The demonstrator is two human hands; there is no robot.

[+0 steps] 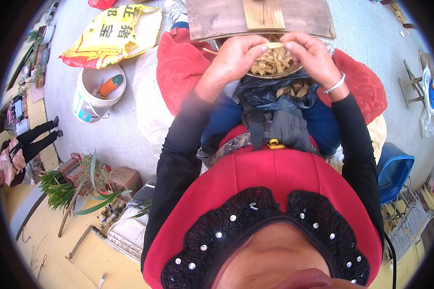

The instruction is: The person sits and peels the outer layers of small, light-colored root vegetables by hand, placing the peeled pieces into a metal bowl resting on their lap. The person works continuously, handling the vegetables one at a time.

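A thin pale strip (275,45) stretches between my left hand (232,59) and my right hand (316,61), pinched in the fingers of each. Below it, a round pan (256,75) holds a pile of crumpled tan pieces (273,61); its far part is hidden under a wooden board (306,21) with a lighter plank on top. A black plastic bag (260,90) lies in my lap with more tan pieces (296,88) in it.
Red cloths (176,79) cover my knees. At left are a yellow sack (108,41), a white bucket (84,103) with an orange object, potted plants (55,190) and a person in black trousers (33,132). At right are a blue plastic seat (394,171) and a stool (409,82).
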